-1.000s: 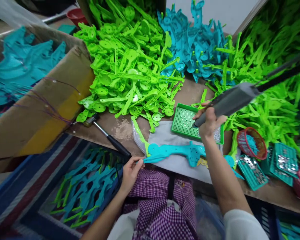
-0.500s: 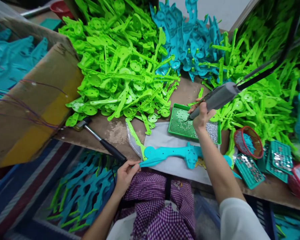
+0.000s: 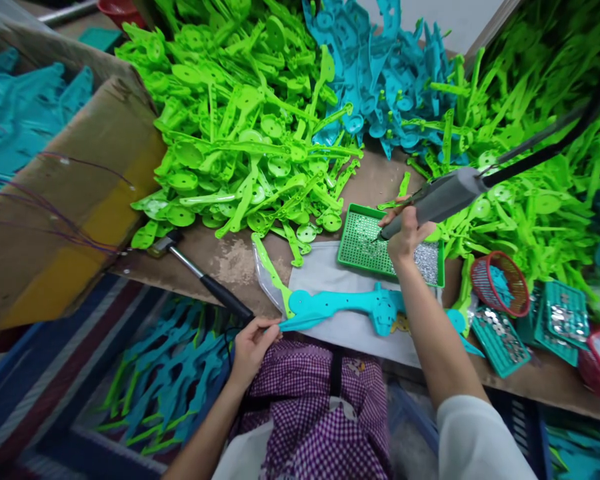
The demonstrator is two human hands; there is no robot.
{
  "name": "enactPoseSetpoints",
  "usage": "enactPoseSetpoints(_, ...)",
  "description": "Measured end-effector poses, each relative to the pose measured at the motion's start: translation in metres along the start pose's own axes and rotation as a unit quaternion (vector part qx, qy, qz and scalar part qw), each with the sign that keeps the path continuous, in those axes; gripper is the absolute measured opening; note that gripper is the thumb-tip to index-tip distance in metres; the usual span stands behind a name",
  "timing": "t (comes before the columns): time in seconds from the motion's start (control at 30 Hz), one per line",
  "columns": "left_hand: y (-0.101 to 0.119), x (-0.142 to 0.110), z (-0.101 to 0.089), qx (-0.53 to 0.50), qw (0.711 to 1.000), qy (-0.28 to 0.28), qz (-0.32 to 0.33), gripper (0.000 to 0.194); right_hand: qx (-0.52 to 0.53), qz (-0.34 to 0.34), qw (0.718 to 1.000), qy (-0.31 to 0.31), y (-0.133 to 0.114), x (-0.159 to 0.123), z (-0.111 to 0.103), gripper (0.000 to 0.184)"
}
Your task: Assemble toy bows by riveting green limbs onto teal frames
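My right hand [image 3: 404,233] is wrapped round a grey electric screwdriver [image 3: 437,200], tilted with its tip down over a green perforated tray [image 3: 353,263]. Small silvery screws [image 3: 427,262] lie heaped in the tray's right part. My left hand [image 3: 253,343] pinches the pointed left end of a blue plastic part [image 3: 340,305], which lies on a pale cloth [image 3: 325,267] at the table's front edge. A bright green arm-like piece [image 3: 270,270] joins the blue part's left end, and another [image 3: 463,300] its right. My right forearm hides some of the blue part.
Piles of green plastic pieces [image 3: 245,147] and blue pieces [image 3: 380,80] cover the back. A hammer [image 3: 205,280] lies left. On the right are a red basket [image 3: 500,283] and teal trays of metal discs [image 3: 500,340]. A cardboard box [image 3: 80,200] and a blue crate [image 3: 45,400] flank the left.
Both hands keep their holds. The screwdriver tip stays over the tray, the tool shifting very slightly right. The whole view has shifted a little.
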State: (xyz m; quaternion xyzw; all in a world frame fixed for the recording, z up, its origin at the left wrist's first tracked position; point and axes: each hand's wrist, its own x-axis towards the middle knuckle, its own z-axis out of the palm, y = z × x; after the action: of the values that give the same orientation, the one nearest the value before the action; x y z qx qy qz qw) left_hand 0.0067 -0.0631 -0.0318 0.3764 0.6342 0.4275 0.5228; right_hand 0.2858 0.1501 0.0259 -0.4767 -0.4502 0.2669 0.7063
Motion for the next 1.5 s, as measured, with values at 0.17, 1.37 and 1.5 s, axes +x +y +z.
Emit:
enactPoseSetpoints(0.17,-0.002,0.0,0.0,-0.014,1.0,-0.004,-0.001,0.025,0.047,-0.05,0.998,0.014,-0.018,0.003,-0.003,0.035)
enactPoseSetpoints(1.37,-0.011,-0.001,0.004,-0.061,0.998,0.002,0.024,0.024,0.156,0.011,0.976,-0.154,-0.098,-0.087,0.001,0.046)
enactPoseSetpoints(1.5,-0.009,-0.001,0.005,-0.059,0.998,0.003,0.017,0.025,0.164,0.102,0.951,-0.24,-0.081,-0.126,0.009,0.051)
